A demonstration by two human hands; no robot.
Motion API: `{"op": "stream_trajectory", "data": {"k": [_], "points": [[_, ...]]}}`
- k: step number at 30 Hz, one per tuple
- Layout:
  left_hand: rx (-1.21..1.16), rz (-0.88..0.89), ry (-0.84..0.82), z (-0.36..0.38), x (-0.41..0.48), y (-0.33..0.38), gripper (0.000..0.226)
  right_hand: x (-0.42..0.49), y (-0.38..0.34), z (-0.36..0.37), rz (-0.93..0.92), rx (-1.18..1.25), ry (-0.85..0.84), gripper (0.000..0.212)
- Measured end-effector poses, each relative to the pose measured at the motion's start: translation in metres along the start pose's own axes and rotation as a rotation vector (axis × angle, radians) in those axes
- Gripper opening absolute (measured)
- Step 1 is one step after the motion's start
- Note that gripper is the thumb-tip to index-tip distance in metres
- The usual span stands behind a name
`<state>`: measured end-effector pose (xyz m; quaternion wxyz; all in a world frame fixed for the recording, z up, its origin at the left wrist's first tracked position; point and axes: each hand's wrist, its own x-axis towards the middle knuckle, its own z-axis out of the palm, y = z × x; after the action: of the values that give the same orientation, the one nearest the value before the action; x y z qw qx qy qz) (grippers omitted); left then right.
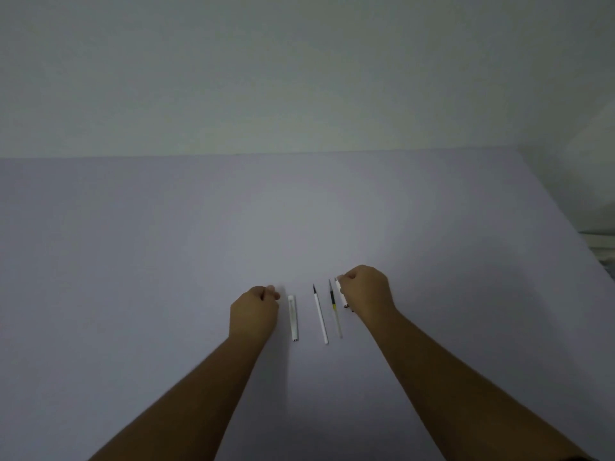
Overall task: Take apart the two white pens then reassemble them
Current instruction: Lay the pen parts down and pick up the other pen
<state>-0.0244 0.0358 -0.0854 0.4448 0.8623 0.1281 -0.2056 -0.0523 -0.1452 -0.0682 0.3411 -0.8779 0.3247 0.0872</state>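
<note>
Two refills [327, 312] between pen barrels [293, 317].

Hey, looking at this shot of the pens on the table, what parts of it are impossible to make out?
All from the head view:
- White pen piece in the right hand: mostly covered by the fingers, so its shape is unclear.
- Left hand: curled into a fist, so whether it holds anything is hidden.
- Pen barrel and the two refills: too small and dim to read markings or tips.
</note>
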Motion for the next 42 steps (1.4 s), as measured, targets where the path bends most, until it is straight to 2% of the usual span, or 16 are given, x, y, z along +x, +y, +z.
{"op": "stream_trajectory", "data": {"k": [5, 12, 17, 22, 25, 28, 30, 32, 35, 42], "points": [[0.137, -0.013, -0.076, 0.011, -0.008, -0.004, 0.034, -0.017, 0.007, 0.008, -0.060, -0.180, -0.077, 0.026], [0.342, 0.027, -0.110, 0.019, -0.009, -0.001, 0.014, -0.026, 0.012, 0.027, -0.076, -0.388, -0.108, 0.030], [0.380, 0.045, -0.111, 0.016, -0.009, -0.001, 0.015, -0.027, 0.011, 0.032, -0.034, -0.390, -0.118, 0.027], [0.364, 0.078, -0.123, 0.013, -0.016, 0.000, 0.010, -0.032, 0.004, 0.025, 0.024, -0.250, -0.100, 0.027], [0.320, 0.111, -0.112, 0.009, -0.022, 0.003, 0.006, -0.036, -0.003, 0.011, -0.027, -0.136, -0.027, 0.024], [0.269, 0.168, -0.124, 0.004, -0.028, 0.008, 0.014, -0.038, -0.014, -0.006, -0.078, 0.106, 0.045, 0.020], [0.265, 0.207, -0.139, 0.002, -0.033, 0.012, 0.024, -0.039, -0.021, -0.014, -0.090, 0.326, 0.049, 0.019], [0.273, 0.249, -0.135, 0.001, -0.037, 0.018, 0.025, -0.041, -0.026, -0.022, -0.098, 0.451, 0.046, 0.018], [0.246, 0.311, -0.113, -0.001, -0.043, 0.023, 0.014, -0.044, -0.029, -0.030, -0.133, 0.486, 0.041, 0.016], [0.219, 0.375, -0.118, -0.004, -0.052, 0.031, 0.013, -0.053, -0.025, -0.031, -0.169, 0.498, 0.032, 0.019]]}}
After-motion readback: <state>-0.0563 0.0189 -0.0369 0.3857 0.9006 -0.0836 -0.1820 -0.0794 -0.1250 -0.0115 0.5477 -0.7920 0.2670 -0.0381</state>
